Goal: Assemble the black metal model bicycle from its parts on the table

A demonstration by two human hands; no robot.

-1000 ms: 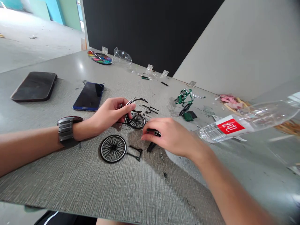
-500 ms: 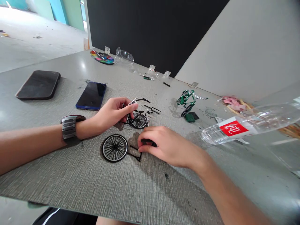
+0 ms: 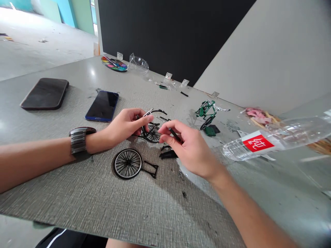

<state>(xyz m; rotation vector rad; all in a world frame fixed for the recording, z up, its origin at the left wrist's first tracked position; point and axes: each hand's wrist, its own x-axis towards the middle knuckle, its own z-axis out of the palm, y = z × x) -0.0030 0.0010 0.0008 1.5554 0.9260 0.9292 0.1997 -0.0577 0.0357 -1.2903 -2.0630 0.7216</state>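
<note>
My left hand [image 3: 133,120], with a watch at its wrist, is closed around the black frame of a model bicycle [image 3: 153,132]. A spoked wheel is on that frame, partly behind my fingers. Close to its right side, my right hand [image 3: 184,144] pinches a thin dark rod [image 3: 174,134]; its far end is hidden by the fingers. Below the right hand are small black parts [image 3: 168,153], partly covered by it. A loose black wheel with a pale rim [image 3: 128,163] lies nearer me, beside a small black bracket [image 3: 151,168].
A green model bicycle [image 3: 207,112] stands at right, near a clear bottle [image 3: 261,142] with a red label. Two phones, one black [image 3: 45,93] and one blue-edged [image 3: 102,105], lie at left. Behind are a paint palette [image 3: 114,64] and clear plastic [image 3: 139,64].
My right hand has risen away from the small black parts, up to the bicycle frame, and the dark rod now shows between its fingers. My left hand keeps its grip.
</note>
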